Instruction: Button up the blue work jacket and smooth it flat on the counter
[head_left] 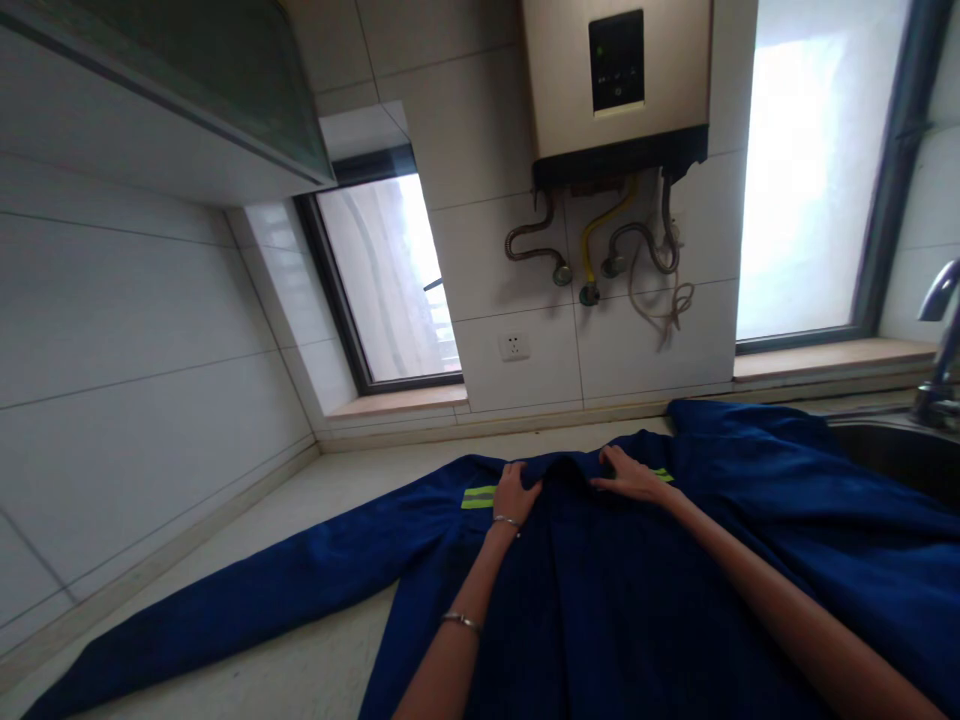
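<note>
L hand [514,494] & R hand [628,476] flat on jacket [637,600] collar, fingers apart, nothing clamped; tabletop [300,500] left of them.

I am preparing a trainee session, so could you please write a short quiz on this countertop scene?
1. True or false: both hands rest on the blue jacket.
2. Which wrist wears a bracelet: A left, B right?
3. What colour are the jacket's shoulder stripes?

Key: 1 true: left hand and right hand lie flat by the collar. 2 A. 3 yellow-green.
</note>
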